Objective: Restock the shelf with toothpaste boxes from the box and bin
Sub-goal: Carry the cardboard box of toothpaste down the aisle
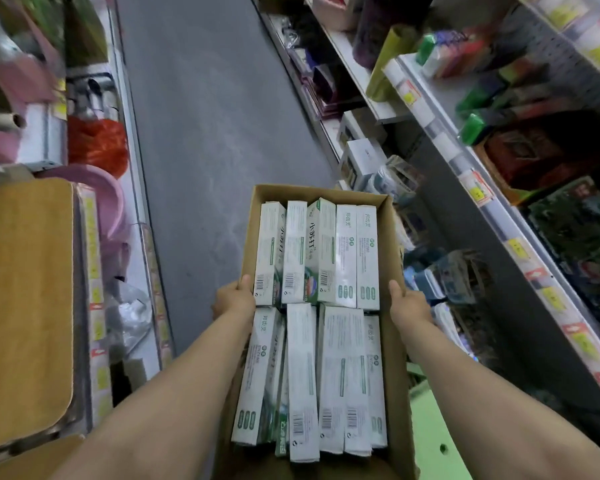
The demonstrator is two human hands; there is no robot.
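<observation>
The cardboard box [392,289] is gripped on both long sides: the left hand [232,299] is clamped on the left wall with the thumb hooked over the rim, and the right hand [409,306] is clamped on the right wall the same way, thumb on top. The other fingers are hidden outside the walls, so how far under they reach can't be told. Each grip is closed on the box, roughly at mid-length.

Inside, the toothpaste boxes [319,251] are packed in two rows, lying flat-ish and lengthwise, a far row and a near row, and a few in the near row are tilted on edge. So the box is pretty full and is probably on the heavy side for thin cardboard; the walls would likely flex if squeezed hard, so support from underneath looks safer than pinching the sides. The single cartons should be light and stiff, easily crushed at the corners, best taken by the long sides.

The box is held out over the grey aisle floor [205,116], just left of the stocked shelf [499,216] with its yellow price tags. Which shelf level is meant for the toothpaste can't be made out; that side is blurry.
</observation>
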